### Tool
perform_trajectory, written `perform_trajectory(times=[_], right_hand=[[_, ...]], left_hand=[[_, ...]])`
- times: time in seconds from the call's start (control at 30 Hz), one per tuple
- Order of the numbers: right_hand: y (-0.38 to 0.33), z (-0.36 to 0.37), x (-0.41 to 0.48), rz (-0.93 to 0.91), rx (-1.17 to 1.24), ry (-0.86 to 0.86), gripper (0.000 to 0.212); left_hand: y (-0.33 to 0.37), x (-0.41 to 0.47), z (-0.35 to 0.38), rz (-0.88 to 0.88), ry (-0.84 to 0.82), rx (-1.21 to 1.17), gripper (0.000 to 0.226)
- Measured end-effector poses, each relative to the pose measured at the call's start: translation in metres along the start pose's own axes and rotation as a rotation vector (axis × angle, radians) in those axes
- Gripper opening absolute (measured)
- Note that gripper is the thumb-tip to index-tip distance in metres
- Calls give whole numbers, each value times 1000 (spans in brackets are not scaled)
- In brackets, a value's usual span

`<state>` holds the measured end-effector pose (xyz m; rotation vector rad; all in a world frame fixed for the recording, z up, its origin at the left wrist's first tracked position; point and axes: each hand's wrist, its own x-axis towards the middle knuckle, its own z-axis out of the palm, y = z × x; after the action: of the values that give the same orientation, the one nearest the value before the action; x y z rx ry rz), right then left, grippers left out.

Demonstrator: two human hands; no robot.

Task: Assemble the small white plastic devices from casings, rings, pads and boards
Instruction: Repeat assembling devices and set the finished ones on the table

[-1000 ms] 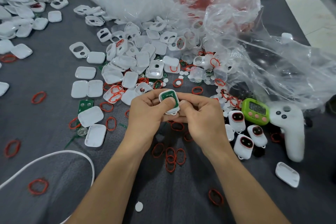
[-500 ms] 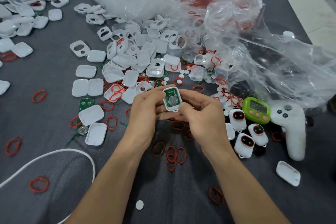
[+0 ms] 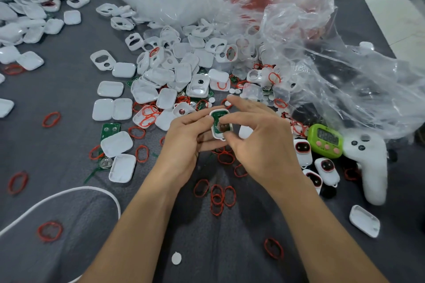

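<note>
Left hand: my left hand [image 3: 186, 142] cradles the casing [image 3: 219, 111] from its left side, thumb curled on the rim and fingers beneath.
Right hand: my right hand [image 3: 259, 145] comes over the casing from the right, forefinger and thumb closing on it and the other fingers fanned wide. It is blurred, so I cannot tell whether I pinch or merely press.
Task thing: the casing is held up between both hands, open face towards me. The green board [image 3: 216, 119] sits inside it, with a round metal cell [image 3: 224, 127] on top.
Step, as I judge it: seating the board flat before a back cover goes on.
Doing it well: I should press on the board's edges rather than the cell. My left grip should stay on the rim only, and the board should lie level all round before anything is snapped shut.
Next part: back covers [image 3: 116, 143] lie well to the left of my left hand.
Around: red rings [image 3: 217, 200] are scattered between my forearms. Finished devices [image 3: 303, 148] stand just right of my right hand, with a green timer [image 3: 324, 138] beyond them. The loose parts heap [image 3: 184, 71] lies past my fingertips, at the mouth of a plastic bag [image 3: 299, 53].
In the way: rings lie among the covers, so a cover may lift one along with it. A reach to the right would brush the finished devices.
</note>
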<state>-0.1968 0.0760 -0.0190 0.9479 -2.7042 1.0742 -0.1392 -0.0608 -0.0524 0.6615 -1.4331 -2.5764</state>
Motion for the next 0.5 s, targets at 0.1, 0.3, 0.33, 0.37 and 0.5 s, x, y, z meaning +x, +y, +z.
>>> perform_trajectory(times=[0.1,0.3,0.33,0.37,0.5], right_hand=[[-1,-2,3,-24,-22,-21,40],[-2,-3,5,-167,-158,5,23],[-2,-3,5,-169,-156,2,22],[-2,-4,5,-163,-143,-5,22],[-1,-10,7,-116,-48,-38,23]], left_hand=[[0,0,-1,-6,-6,-1,34],[2,0,-2,-39,-12,-33,34],[2,1,-2,-43,-11,-40,34],[3,1,-3,-46,-10,-45,33],[3,1,-3,-68,4,-82,28]])
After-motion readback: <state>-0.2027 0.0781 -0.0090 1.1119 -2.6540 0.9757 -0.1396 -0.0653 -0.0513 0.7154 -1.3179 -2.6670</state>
